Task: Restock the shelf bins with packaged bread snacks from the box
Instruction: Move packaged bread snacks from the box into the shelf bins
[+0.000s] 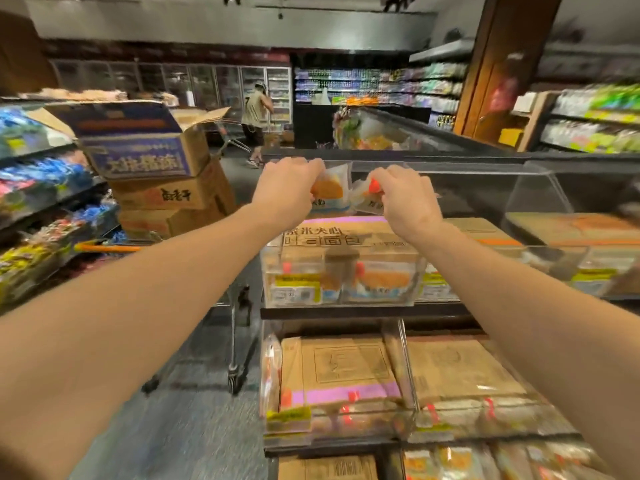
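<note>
Both arms reach forward over the top shelf. My left hand point(285, 188) grips a clear-wrapped bread snack point(330, 190) with a golden bun inside. My right hand point(403, 199) pinches a second packet point(369, 195) with an orange-red mark. Both packets hang above a clear acrylic bin point(343, 271) that holds a cardboard box point(332, 235) with a pink stripe and several bread packets at its front.
Lower shelf bins point(346, 410) hold more cardboard boxes and packets. A trolley point(235, 341) with stacked cartons point(149, 157) stands on the left beside a snack shelf point(41, 202). A person point(256, 123) stands far down the aisle. More clear bins point(554, 237) extend right.
</note>
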### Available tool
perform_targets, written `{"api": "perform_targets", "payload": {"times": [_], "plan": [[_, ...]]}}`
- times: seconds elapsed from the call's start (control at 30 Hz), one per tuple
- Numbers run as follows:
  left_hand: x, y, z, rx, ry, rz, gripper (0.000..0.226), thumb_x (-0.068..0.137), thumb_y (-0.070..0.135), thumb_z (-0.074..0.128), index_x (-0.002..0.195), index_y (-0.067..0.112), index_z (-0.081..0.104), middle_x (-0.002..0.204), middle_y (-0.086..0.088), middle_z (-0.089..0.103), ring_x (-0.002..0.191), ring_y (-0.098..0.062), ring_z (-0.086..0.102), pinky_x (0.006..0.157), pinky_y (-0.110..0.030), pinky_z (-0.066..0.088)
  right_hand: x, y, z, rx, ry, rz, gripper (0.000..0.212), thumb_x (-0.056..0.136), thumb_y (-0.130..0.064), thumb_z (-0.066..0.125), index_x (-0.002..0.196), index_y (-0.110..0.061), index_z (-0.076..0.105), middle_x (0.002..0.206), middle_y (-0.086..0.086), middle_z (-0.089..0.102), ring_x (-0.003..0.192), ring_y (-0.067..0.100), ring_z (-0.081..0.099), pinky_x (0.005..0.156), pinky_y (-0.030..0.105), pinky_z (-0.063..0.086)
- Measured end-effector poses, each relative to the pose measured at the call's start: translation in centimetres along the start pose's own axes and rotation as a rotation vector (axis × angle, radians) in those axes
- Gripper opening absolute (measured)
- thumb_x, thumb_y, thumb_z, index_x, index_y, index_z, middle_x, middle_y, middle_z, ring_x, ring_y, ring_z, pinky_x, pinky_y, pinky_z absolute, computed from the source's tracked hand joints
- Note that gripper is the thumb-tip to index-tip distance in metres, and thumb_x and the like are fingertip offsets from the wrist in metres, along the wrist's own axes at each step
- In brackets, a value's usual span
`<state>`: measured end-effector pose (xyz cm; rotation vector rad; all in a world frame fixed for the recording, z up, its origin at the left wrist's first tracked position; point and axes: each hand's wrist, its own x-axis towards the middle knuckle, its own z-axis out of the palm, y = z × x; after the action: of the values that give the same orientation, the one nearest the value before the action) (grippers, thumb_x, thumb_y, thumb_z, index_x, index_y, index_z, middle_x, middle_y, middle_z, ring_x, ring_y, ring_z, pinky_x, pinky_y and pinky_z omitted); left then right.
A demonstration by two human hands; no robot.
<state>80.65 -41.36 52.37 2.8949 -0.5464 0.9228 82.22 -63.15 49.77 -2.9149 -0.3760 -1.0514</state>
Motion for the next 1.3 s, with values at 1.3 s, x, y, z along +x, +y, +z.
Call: {"api": "perform_targets", "payload": {"times": [1.3], "plan": [[6.2,-0.8,11.6,0.426,-0.144,-0.188,0.079,0.085,0.022,0.065,0.149,-0.002,0.026,0.142,-0.021,0.044,0.132,-0.038,0.039,0.110,-0.053,0.033,7.7,2.4,9.2,-0.033,-0.162,-0.242,0.035,0.092,-0.005,0.059,0.125,-0.016,0.056,0.121,0.010,0.059,0.114,0.033,0.056,0.091,0.045,0.047]]}}
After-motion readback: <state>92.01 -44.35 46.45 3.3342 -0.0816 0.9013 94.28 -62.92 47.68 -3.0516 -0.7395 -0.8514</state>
